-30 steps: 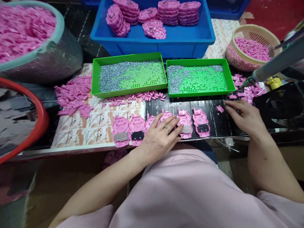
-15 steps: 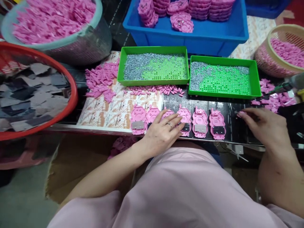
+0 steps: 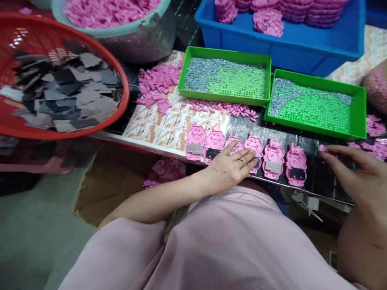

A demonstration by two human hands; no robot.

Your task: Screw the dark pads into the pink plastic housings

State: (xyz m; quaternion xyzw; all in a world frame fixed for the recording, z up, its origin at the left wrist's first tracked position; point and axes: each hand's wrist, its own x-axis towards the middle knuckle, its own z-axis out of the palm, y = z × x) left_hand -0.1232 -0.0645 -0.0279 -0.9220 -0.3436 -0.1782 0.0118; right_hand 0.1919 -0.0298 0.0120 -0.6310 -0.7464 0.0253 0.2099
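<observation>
Meanwhile, I had the left hand (image 3: 228,171) resting over the middle of the row of pink casings (image 3: 273,159), fingers loosely spread rather than gripping. Just past the row's right end, I held a small pink piece (image 3: 323,148) pinched between thumb and fingertips of the right hand (image 3: 364,177). The table edge (image 3: 320,192) ran along the row's near side; behind it sat two green trays (image 3: 223,96), with the blue bin (image 3: 287,56) farther back. The red basket (image 3: 121,110) stood to its left.
</observation>
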